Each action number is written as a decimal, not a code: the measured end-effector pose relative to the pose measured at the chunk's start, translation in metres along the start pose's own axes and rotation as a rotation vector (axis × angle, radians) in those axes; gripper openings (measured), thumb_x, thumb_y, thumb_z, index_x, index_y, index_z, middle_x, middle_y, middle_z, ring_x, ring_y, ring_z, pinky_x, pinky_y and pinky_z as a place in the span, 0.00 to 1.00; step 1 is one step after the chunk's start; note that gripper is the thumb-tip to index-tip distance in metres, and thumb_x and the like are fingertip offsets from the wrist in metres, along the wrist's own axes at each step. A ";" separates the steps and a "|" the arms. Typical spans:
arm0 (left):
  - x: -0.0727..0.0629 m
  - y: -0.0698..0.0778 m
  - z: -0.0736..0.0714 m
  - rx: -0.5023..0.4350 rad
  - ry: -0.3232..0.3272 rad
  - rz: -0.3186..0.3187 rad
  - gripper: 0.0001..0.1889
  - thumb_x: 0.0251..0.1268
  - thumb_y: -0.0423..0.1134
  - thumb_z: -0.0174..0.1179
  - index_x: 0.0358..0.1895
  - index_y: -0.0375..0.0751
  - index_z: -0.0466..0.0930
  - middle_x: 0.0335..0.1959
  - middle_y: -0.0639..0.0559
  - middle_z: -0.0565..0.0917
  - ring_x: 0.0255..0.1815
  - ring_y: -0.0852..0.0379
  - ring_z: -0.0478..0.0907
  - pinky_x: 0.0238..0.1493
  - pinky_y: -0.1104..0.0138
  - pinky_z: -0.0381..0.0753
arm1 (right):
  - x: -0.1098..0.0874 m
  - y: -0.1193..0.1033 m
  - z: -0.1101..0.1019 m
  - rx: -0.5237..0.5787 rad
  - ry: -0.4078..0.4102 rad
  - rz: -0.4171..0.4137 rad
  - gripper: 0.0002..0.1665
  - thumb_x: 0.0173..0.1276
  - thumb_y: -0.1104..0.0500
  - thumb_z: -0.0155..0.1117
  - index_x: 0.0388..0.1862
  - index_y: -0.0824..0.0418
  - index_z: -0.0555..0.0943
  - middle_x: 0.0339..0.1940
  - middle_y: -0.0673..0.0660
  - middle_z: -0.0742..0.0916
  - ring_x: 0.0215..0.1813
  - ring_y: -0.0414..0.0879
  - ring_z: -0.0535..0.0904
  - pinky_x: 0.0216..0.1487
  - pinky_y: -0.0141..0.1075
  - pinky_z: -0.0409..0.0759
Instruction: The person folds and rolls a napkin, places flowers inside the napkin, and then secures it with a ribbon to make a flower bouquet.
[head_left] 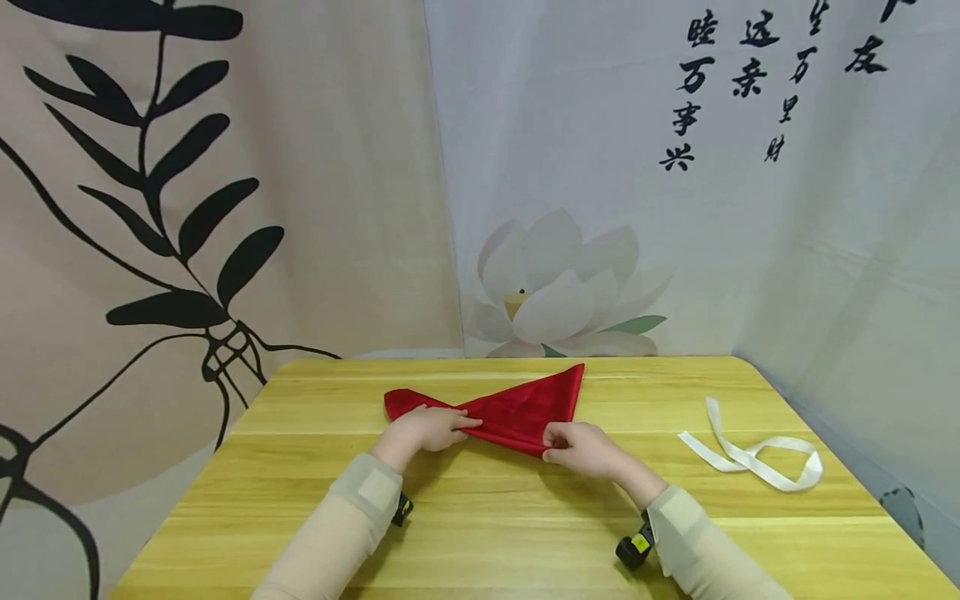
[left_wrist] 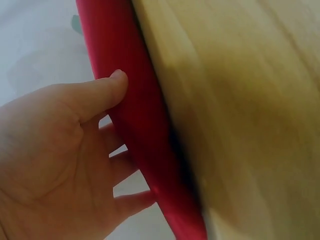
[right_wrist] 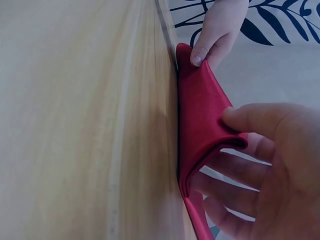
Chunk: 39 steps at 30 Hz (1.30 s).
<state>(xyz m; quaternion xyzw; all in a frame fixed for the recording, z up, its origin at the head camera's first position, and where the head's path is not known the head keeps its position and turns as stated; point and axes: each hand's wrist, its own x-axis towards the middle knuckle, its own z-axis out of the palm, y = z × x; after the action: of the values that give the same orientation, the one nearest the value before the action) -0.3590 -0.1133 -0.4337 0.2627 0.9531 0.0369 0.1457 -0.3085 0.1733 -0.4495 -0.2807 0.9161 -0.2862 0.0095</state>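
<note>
A folded red satin cloth (head_left: 525, 408) lies toward the far part of the table, narrow in the middle and fanning out to an upright-pointing corner on the right. My left hand (head_left: 431, 427) holds it at the narrow part, its thumb (left_wrist: 111, 92) on the near side and the fingers reaching over the top, their tips partly hidden. At the lower right edge my right hand (head_left: 581, 448) pinches the folded layers between thumb and fingers. The right wrist view shows the cloth's doubled end (right_wrist: 210, 150) curling open by that thumb, other fingers spread beneath.
A white ribbon (head_left: 787, 479) lies loosely looped on the right side of the wooden table (head_left: 487, 533). Behind the table's far edge hangs a printed curtain (head_left: 360, 208) with dark leaves, a lotus and written characters. Black wrist cameras sit by both cuffs.
</note>
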 end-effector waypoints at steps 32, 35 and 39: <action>-0.003 0.002 -0.041 -0.165 -0.136 0.013 0.22 0.76 0.46 0.48 0.68 0.44 0.70 0.67 0.48 0.71 0.70 0.47 0.63 0.68 0.54 0.61 | 0.007 0.010 -0.013 0.449 -0.053 0.092 0.06 0.72 0.63 0.56 0.36 0.65 0.71 0.28 0.54 0.75 0.33 0.52 0.75 0.35 0.46 0.79; 0.002 0.001 -0.042 -0.165 -0.124 0.012 0.22 0.76 0.46 0.48 0.68 0.44 0.70 0.67 0.48 0.71 0.70 0.47 0.63 0.68 0.54 0.61 | 0.009 0.015 -0.012 0.494 -0.047 0.134 0.06 0.72 0.63 0.56 0.37 0.64 0.70 0.27 0.53 0.74 0.28 0.51 0.74 0.28 0.38 0.72; 0.008 -0.001 -0.043 -0.153 -0.099 0.010 0.21 0.76 0.47 0.48 0.66 0.45 0.73 0.64 0.48 0.73 0.67 0.48 0.66 0.67 0.54 0.62 | 0.013 0.020 -0.010 0.537 -0.041 0.167 0.07 0.72 0.62 0.56 0.37 0.64 0.69 0.26 0.53 0.73 0.24 0.51 0.74 0.26 0.36 0.67</action>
<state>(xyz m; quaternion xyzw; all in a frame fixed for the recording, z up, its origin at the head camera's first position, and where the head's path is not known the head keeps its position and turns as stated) -0.3785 -0.1103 -0.3951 0.2570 0.9378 0.0972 0.2124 -0.3317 0.1850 -0.4500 -0.1973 0.8271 -0.5111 0.1255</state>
